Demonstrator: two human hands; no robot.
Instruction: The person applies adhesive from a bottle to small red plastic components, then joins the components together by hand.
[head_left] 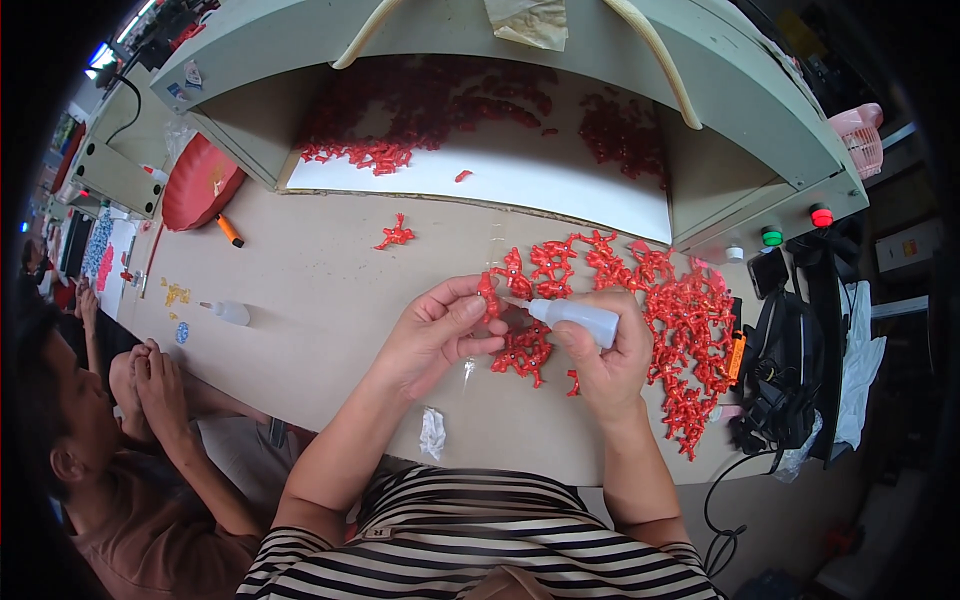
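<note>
Between the thumb and fingers of my left hand (440,335) is a small red plastic figure part (487,292), held above the table. My right hand (610,350) is closed around a translucent squeeze bottle (580,318). Its narrow tip points left and meets or nearly meets the red part; I cannot tell whether they touch. Beyond and below my hands lie several red figures (552,262), and a dense heap of them (685,325) spreads to the right. One red figure (395,232) lies apart, farther off to the left.
A grey machine housing (730,120) spans the far side, with many red parts (375,157) inside its opening. Leftward are a red bowl (203,182), an orange-handled tool (231,232) and another squeeze bottle (228,312). Crumpled white tissue (432,433) lies near me. A person (150,480) sits at left.
</note>
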